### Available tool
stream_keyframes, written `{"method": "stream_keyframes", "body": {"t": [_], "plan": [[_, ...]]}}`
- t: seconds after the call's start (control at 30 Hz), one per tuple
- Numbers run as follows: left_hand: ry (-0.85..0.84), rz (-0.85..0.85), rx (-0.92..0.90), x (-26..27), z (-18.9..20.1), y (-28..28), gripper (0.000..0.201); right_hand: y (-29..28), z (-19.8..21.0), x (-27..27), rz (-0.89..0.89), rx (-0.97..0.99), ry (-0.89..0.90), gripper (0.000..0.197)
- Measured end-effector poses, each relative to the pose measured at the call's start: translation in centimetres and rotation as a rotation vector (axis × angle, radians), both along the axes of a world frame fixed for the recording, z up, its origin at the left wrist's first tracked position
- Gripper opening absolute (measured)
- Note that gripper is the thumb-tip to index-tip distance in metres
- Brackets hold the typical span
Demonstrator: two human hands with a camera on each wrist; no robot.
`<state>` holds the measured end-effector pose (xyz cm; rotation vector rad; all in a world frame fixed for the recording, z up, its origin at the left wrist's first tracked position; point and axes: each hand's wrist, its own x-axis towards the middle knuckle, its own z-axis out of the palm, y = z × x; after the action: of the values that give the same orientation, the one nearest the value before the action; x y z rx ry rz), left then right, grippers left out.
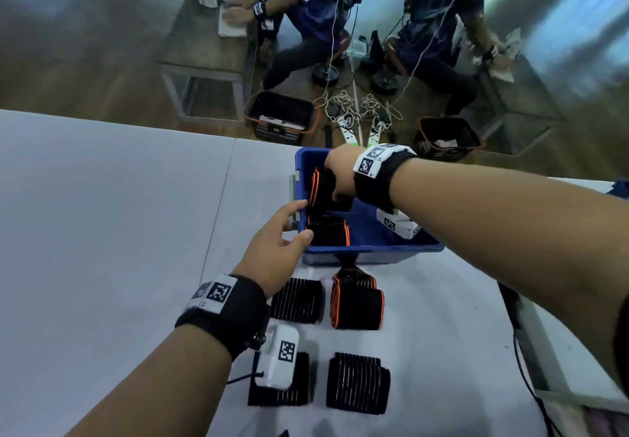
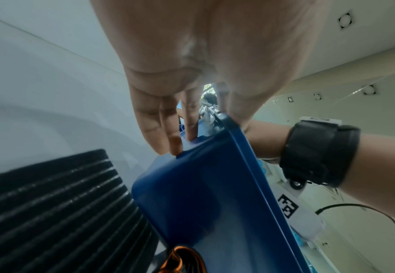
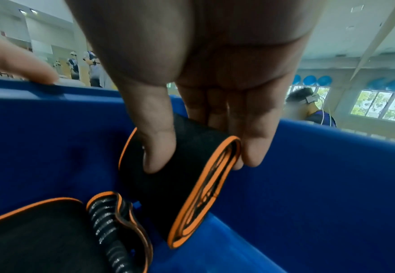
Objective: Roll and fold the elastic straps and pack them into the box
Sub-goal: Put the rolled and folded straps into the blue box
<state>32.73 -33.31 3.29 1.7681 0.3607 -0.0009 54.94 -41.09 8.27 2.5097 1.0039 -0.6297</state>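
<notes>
Nearest me, four rolled straps (image 1: 357,383) are waiting on the worktop (image 1: 102,232). Past them, the left hand (image 1: 275,249) is steadying the blue box (image 1: 374,249), its grip curled over the rim. Farther in, the right hand (image 1: 340,174) is packing: its grip is clamped on an orange-edged strap (image 3: 180,177), lowering it behind the one already inside (image 1: 328,230). Next, I'd say, it needs seating snugly, then letting go.

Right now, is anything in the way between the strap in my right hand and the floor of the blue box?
Nothing visible. The right hand pinches the rolled strap already inside the blue box, with bare blue floor beneath it. The packed strap lies beside it, not under.
</notes>
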Motion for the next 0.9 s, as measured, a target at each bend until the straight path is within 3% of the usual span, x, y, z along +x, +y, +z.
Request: {"method": "stream_keyframes", "body": {"t": [0.23, 0.4, 0.67, 0.9], "plan": [[-0.016, -0.006, -0.037, 0.1, 0.2, 0.2, 0.046, 2.8, -2.2, 0.3, 0.048, -0.175, 0.013, 0.023], [-0.014, -0.005, -0.037, 0.1, 0.0, 0.2, 0.046, 2.7, -2.3, 0.5, 0.017, -0.141, 0.033, 0.007], [-0.014, -0.013, -0.033, 0.0, -0.1, 0.3, 0.047, 3.1, -2.8, -0.7, 0.039, -0.143, 0.008, 0.018], [-0.02, -0.03, -0.04, 0.0, 0.0, 0.3, 0.046, 1.6, -0.1, -1.5, 0.004, 0.074, -0.025, 0.032]]}}
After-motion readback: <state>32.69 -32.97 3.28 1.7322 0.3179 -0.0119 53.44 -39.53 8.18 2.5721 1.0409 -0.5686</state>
